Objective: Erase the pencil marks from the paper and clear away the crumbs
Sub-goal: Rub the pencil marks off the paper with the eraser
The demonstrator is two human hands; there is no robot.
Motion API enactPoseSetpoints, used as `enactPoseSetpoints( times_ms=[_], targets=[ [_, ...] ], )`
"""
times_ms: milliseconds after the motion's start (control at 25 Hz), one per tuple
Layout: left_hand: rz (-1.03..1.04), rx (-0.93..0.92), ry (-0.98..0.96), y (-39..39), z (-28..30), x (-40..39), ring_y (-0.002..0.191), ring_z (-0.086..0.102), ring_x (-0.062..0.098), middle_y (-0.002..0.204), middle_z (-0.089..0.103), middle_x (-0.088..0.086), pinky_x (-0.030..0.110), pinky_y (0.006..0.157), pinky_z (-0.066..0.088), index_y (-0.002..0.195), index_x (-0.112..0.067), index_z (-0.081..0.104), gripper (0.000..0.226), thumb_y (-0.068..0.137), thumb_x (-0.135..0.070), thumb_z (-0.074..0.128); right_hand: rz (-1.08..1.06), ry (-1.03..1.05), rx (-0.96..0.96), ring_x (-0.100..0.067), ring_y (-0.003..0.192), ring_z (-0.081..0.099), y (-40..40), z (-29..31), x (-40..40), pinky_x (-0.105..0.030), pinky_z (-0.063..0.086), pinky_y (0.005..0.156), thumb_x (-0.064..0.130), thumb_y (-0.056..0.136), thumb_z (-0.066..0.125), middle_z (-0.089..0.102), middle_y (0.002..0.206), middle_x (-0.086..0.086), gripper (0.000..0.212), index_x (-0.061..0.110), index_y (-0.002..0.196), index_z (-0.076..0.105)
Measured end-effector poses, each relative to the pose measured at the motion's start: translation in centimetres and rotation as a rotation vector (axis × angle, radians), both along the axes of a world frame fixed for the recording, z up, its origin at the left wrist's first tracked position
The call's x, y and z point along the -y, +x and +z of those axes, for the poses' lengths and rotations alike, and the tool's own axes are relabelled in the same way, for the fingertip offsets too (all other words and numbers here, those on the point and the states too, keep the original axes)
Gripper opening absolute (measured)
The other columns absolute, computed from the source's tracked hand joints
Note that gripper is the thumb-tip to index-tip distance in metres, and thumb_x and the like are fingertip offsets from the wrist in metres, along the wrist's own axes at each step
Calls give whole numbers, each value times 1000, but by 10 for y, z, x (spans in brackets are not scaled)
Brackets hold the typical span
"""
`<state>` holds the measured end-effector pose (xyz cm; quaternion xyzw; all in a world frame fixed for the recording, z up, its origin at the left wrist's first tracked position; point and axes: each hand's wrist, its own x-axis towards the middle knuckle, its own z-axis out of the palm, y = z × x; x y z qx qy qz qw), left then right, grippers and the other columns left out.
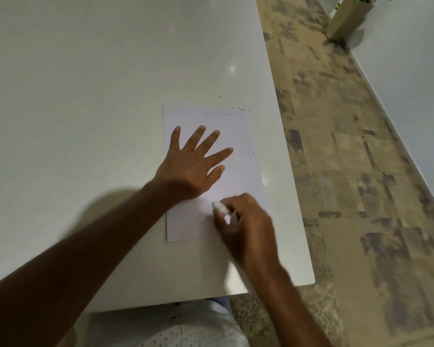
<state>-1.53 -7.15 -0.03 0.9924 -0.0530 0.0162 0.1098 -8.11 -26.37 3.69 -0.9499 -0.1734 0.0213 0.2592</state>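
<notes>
White table fills left and centre of frame, small glare spot on top. Mottled tan-and-grey carpet at right. White wall far right. Tall planter upper right corner.

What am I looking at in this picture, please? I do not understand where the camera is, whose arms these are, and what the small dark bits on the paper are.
There is no machine here. The single picture comes from a wide-angle camera worn on a person's head, looking forward and down, so the two arms entering from below are that person's own.

A white sheet of paper lies on a pale table, near its right edge. The left hand lies flat on the paper with fingers spread, which appears to hold it steady. The right hand grips a small white eraser, whose tip meets the lower part of the sheet; this hand looks blurred, which suggests rubbing.

The small dark bits are probably eraser crumbs: most sit around the paper's far edge, a few elsewhere on it. Pencil marks are too faint to make out.

Beyond the table is patterned floor.
</notes>
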Motion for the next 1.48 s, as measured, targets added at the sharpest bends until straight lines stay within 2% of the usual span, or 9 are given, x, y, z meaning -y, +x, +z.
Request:
enactPoseSetpoints(
  times_ms=[80,240,440,600,800,960,1120,1320,1480],
  targets=[
    [3,-5,-4,1,-1,1,157,-8,23,170,-5,-4,66,119,-5,157,-51,4,54,104,-58,10,93,5,-25,-2,77,54,-6,-4,7,-4,38,71,40,96,71,65,89,12,12,29,91,72],
    [-6,4,-11,1,-2,0,157,-9,24,170,-5,-4,66,119,-5,158,-51,3,54,104,-58,9,-211,87,80,-2,77,59,50,12,25,-18,48,68,36,98,69,66,89,12,13,26,90,72],
    [5,-6,-9,0,-2,0,157,-8,23,171,-4,-5,66,119,-6,157,-52,5,54,103,-58,8,92,51,-150,-3,78,56,-12,-6,9,-6,42,73,47,94,70,65,93,13,17,30,96,73],
    [-2,-22,-8,1,1,0,157,-12,23,170,-9,-5,66,119,-7,157,-51,1,58,100,-61,1,-207,100,37,-3,76,60,48,11,26,-22,52,70,37,96,73,66,88,12,12,27,89,72],
    [6,-17,-15,0,-1,1,157,-10,22,170,-6,-5,65,119,-7,157,-52,3,55,103,-58,7,149,36,-106,-4,78,57,-16,-6,10,-11,45,72,41,95,73,64,90,11,13,28,94,73],
    [-4,-18,-2,0,0,-1,157,-11,24,170,-8,-4,66,119,-7,157,-51,1,57,102,-60,3,-140,89,43,-4,77,58,40,8,21,-19,46,68,37,95,73,65,86,14,11,27,89,71],
    [4,-16,1,-1,-2,1,157,-9,24,171,-5,-4,66,119,-6,157,-51,3,56,102,-58,5,216,7,-54,-11,76,61,-23,0,0,-19,49,68,38,91,68,67,90,8,13,26,94,73],
    [-1,-3,-1,0,-1,0,157,-8,24,171,-4,-3,66,119,-6,158,-51,4,55,104,-58,8,-35,49,-6,-6,79,58,29,7,9,-29,54,72,40,95,73,64,90,13,11,30,91,70],
    [7,-12,1,0,-2,1,157,-9,24,171,-6,-4,66,119,-7,157,-51,3,54,104,-58,8,264,18,-45,-13,79,64,-27,6,-4,-26,57,71,38,89,72,70,92,7,11,28,95,74]
  ],
)
